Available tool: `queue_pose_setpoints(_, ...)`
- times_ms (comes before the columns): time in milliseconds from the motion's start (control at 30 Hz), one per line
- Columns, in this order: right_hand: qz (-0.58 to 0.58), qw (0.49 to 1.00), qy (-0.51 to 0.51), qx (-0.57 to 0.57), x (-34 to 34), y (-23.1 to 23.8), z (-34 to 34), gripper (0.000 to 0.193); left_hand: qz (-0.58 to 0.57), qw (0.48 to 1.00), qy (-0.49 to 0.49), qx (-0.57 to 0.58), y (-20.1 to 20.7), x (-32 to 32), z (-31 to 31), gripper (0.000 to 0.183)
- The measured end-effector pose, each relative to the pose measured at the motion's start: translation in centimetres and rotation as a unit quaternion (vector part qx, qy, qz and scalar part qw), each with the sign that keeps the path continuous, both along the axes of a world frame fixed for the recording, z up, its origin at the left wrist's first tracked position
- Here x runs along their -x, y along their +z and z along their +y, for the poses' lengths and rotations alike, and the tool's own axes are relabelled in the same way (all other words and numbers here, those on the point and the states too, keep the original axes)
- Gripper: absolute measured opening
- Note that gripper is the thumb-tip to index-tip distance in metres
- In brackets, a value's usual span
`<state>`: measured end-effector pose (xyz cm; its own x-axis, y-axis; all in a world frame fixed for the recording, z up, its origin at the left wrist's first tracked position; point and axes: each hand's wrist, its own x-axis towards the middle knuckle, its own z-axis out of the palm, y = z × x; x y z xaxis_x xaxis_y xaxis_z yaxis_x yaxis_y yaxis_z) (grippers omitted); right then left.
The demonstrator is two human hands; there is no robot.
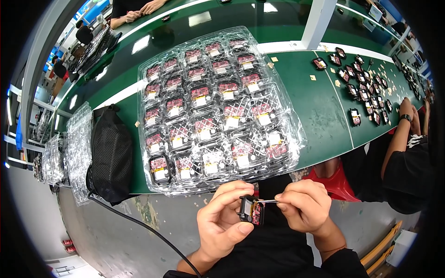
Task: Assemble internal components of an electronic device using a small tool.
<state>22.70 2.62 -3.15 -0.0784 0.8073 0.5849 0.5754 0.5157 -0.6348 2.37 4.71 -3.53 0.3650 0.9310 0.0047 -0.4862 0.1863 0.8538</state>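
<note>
Between the thumb and fingers of my left hand [223,221] sits a small black square device housing [246,211], its open side showing a red circuit board and a bit of yellow. My right hand [306,206] pinches tweezers [267,201], a thin metal tool whose tip reaches the housing's upper edge. Whether the tip grips anything is too small to tell. Just beyond my hands lies a clear plastic blister tray [296,134] with rows of similar housings, each with a red board and a pale label.
The tray rests on a green workbench [320,125]. A black mesh bag [111,155] and stacked clear trays [79,148] stand at the left, with a black cable [153,230] curving toward me. Loose housings [366,88] lie scattered at the right, near a co-worker [408,157] beside a red stool [331,183].
</note>
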Motion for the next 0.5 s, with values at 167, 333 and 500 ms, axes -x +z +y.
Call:
queue_pose_setpoints(167,-0.014,1.000,-0.006,-0.008,0.21,0.05,-0.29,0.021,-0.007,1.000,-0.004,-0.004,0.03,0.07,-0.11,0.056)
queue_pose_setpoints(333,-0.057,0.997,-0.026,-0.044,0.53,-0.09,-0.36,0.023,0.005,1.000,0.012,-0.009,-0.07,-0.02,-0.23,0.058)
queue_pose_setpoints(500,-0.079,0.994,-0.037,-0.060,0.57,-0.32,-0.49,0.022,0.007,0.999,0.017,-0.027,-0.04,-0.17,-0.21,0.057)
